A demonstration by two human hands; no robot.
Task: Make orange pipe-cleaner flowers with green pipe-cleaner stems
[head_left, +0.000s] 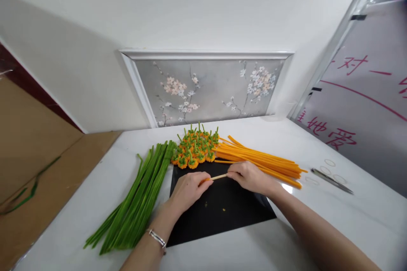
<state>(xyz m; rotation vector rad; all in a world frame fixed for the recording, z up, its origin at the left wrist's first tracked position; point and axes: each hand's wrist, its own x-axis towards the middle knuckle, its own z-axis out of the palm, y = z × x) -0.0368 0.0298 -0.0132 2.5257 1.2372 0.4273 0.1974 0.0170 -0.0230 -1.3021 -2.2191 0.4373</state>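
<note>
Between my two hands runs a thin pale wooden stick (219,177), held level above a black mat (222,211). My left hand (190,186) is closed at its left end, where a bit of orange fuzzy stem shows at the fingertips. My right hand (248,175) pinches the other end. Just beyond the hands stands a cluster of small orange pipe-cleaner pumpkins (192,161) with green tops. A bundle of orange pipe cleaners (267,159) lies behind my right hand. To the left is a bundle of green pipe cleaners (143,203).
On the right of the white table (359,224) lie a pair of pointed tweezers (332,181) and several thin clear rings (330,163). A cardboard box (34,144) borders the left side. A wall with a framed floral panel (213,89) rises behind the table.
</note>
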